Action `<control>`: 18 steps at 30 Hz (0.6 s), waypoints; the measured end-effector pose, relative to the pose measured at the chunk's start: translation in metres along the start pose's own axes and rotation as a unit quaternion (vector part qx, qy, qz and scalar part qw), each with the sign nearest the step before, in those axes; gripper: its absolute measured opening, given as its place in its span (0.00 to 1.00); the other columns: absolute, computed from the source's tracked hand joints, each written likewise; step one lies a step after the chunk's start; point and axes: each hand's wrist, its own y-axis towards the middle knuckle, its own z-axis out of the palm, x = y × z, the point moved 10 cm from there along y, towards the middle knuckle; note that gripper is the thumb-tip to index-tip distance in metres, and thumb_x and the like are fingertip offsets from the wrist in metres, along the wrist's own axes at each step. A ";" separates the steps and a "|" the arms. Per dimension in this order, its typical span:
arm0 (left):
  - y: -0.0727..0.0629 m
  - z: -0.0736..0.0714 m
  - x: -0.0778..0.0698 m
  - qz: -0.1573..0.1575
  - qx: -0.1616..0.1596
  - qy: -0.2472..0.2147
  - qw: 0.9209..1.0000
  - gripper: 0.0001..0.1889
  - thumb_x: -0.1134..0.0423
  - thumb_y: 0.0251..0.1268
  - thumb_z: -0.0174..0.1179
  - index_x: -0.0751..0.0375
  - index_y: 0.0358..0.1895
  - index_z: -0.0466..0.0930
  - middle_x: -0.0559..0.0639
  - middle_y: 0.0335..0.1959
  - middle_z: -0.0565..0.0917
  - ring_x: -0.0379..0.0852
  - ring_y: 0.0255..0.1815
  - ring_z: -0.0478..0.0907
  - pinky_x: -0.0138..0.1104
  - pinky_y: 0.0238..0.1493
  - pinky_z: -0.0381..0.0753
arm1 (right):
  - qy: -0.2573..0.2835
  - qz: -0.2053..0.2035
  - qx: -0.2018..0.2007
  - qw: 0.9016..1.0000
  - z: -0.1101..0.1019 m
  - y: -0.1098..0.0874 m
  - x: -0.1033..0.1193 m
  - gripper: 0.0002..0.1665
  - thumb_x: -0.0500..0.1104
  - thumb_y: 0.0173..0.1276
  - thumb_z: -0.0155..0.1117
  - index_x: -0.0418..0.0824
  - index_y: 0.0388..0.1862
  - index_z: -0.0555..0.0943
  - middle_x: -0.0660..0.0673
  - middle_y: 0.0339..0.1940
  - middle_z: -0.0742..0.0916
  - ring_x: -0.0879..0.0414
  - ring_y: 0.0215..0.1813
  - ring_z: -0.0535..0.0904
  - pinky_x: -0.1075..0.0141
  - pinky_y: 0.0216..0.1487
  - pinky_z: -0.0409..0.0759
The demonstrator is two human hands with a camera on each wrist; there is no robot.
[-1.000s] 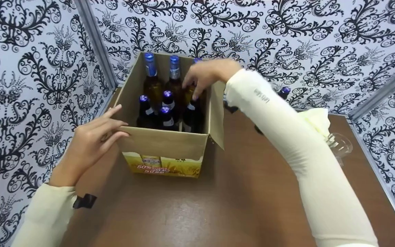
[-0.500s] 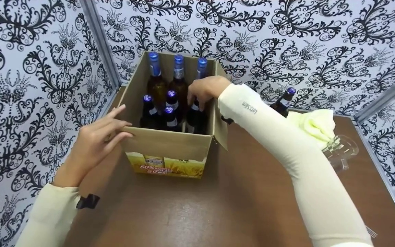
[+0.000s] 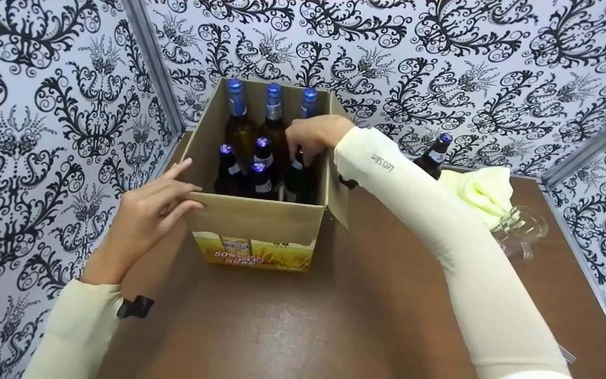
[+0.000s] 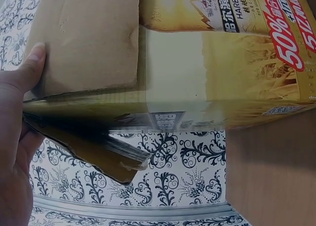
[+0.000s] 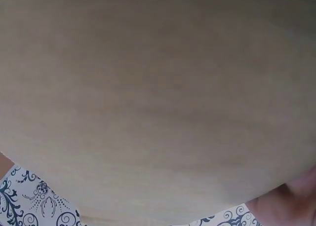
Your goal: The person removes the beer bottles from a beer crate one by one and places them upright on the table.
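Note:
An open cardboard box with yellow printing holds several brown beer bottles. Three blue-necked bottles stand at the back, and darker ones with purple caps are nearer the front. My right hand reaches in over the right wall and grips the neck of a dark beer bottle, covering its cap. At the near left corner my left hand holds the box edge, thumb outside on the front panel. In the left wrist view that thumb presses the cardboard. Bare cardboard fills most of the right wrist view.
Right of the box, another beer bottle stands behind my right forearm. A pale yellow cloth and clear glassware lie beyond the arm. Patterned walls enclose the brown table at back and sides.
My right hand has gone lower into the box and closed round the dark bottle's neck, uncovering the back right blue bottle's top. The left hand keeps its place on the corner.

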 end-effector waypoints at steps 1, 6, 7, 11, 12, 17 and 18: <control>0.001 0.000 0.000 0.000 0.001 -0.002 1.000 0.14 0.72 0.49 0.75 0.64 0.42 0.88 0.57 0.42 0.91 0.57 0.68 0.78 0.13 0.37 0.73 | 0.000 0.000 0.001 1.000 -0.001 0.000 0.000 0.23 0.40 0.60 0.75 0.50 0.56 0.86 0.44 0.58 0.88 0.49 0.54 0.85 0.58 0.52 0.88; 0.004 0.000 0.001 0.003 0.002 -0.001 1.000 0.14 0.72 0.49 0.75 0.63 0.42 0.88 0.56 0.41 0.91 0.57 0.68 0.78 0.16 0.34 0.74 | 0.006 -0.003 0.007 1.000 -0.006 -0.004 -0.001 0.22 0.43 0.61 0.76 0.49 0.56 0.86 0.45 0.58 0.88 0.49 0.55 0.85 0.58 0.54 0.87; 0.004 0.001 0.002 0.002 0.002 -0.002 1.000 0.14 0.72 0.49 0.75 0.63 0.42 0.88 0.56 0.41 0.91 0.57 0.68 0.78 0.16 0.33 0.74 | 0.009 -0.003 0.010 1.000 -0.008 -0.005 -0.002 0.22 0.43 0.61 0.76 0.49 0.56 0.86 0.45 0.59 0.88 0.49 0.55 0.85 0.58 0.55 0.87; 0.005 0.005 0.003 -0.004 0.004 -0.008 1.000 0.13 0.72 0.50 0.75 0.63 0.42 0.88 0.56 0.43 0.91 0.57 0.69 0.77 0.14 0.37 0.76 | 0.023 -0.004 0.028 0.999 -0.015 -0.015 -0.005 0.22 0.43 0.64 0.74 0.46 0.58 0.85 0.43 0.59 0.88 0.49 0.55 0.86 0.59 0.56 0.87; 0.006 0.006 0.003 -0.003 0.004 -0.007 1.000 0.13 0.71 0.50 0.75 0.63 0.42 0.88 0.56 0.43 0.91 0.57 0.69 0.77 0.13 0.40 0.77 | 0.026 -0.004 0.031 0.999 -0.018 -0.018 -0.006 0.22 0.43 0.65 0.73 0.46 0.58 0.84 0.43 0.59 0.88 0.49 0.54 0.86 0.60 0.56 0.87; 0.004 0.008 0.004 -0.004 0.002 -0.003 1.000 0.13 0.71 0.50 0.75 0.62 0.41 0.89 0.56 0.43 0.91 0.56 0.69 0.77 0.13 0.48 0.79 | 0.027 -0.009 0.046 0.999 -0.041 -0.035 -0.006 0.22 0.43 0.68 0.70 0.43 0.61 0.82 0.41 0.59 0.87 0.49 0.53 0.87 0.60 0.56 0.87; 0.003 0.007 0.005 -0.006 0.001 -0.004 1.000 0.13 0.72 0.50 0.75 0.63 0.41 0.88 0.57 0.43 0.91 0.56 0.69 0.77 0.13 0.49 0.79 | 0.030 -0.008 0.048 0.998 -0.047 -0.039 -0.005 0.23 0.42 0.68 0.69 0.43 0.62 0.82 0.40 0.60 0.87 0.49 0.53 0.87 0.60 0.57 0.87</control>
